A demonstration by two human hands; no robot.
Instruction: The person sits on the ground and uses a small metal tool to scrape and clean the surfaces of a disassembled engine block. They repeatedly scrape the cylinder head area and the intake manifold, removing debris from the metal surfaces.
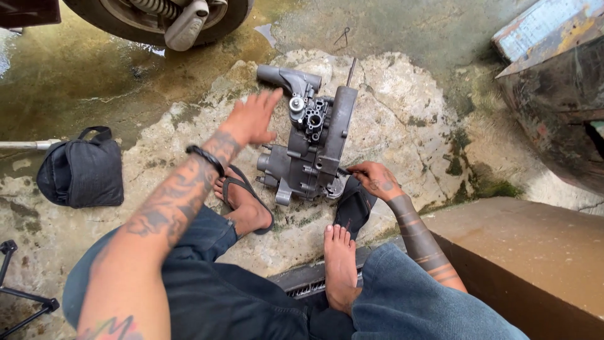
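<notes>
Ground: cracked, damp concrete floor [402,119]
Resting on it: grey metal engine part [311,148], black pouch [82,173], loose black sandal [353,208]

Location, as I log it: outdoor roadside repair yard. Evidence: cracked, wet concrete ground [390,119]; vehicle wheel [157,19] with suspension spring above; greasy metal engine assembly [311,141] laid on the ground; rusted metal body [553,107] at right; black tool bag [82,170].
</notes>
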